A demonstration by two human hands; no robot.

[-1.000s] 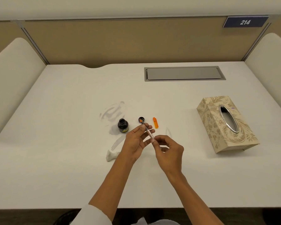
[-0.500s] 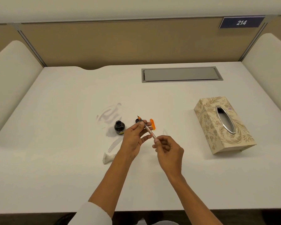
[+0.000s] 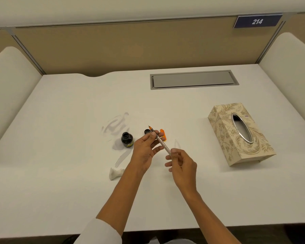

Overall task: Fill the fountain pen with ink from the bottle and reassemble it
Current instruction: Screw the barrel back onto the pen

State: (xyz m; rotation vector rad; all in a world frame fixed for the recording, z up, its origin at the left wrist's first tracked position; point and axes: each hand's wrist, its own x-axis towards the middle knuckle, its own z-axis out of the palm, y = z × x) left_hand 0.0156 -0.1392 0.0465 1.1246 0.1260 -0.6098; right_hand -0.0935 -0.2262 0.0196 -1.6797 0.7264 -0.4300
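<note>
I hold a slim fountain pen section [image 3: 161, 142] with a clear converter and an orange grip, nib pointing up and away. My left hand [image 3: 145, 152] pinches it near the nib end. My right hand [image 3: 181, 164] pinches the converter's rear end with thumb and forefinger. The open black ink bottle [image 3: 127, 139] stands just left of my left hand. Its small black cap [image 3: 147, 132] lies behind my fingers. An orange pen part [image 3: 163, 134] lies on the desk right of the cap, partly hidden by my fingers.
A crumpled white tissue [image 3: 115, 173] lies near my left wrist. A patterned tissue box [image 3: 239, 134] stands to the right. Grey smudges [image 3: 115, 127] mark the white desk [image 3: 60, 155] behind the bottle. A metal cable hatch [image 3: 194, 79] sits at the back.
The pen's nib end has lifted slightly and both hands have shifted a little; my right fingers have moved along the converter's rear end. The bottle, cap and orange part have stayed in place.
</note>
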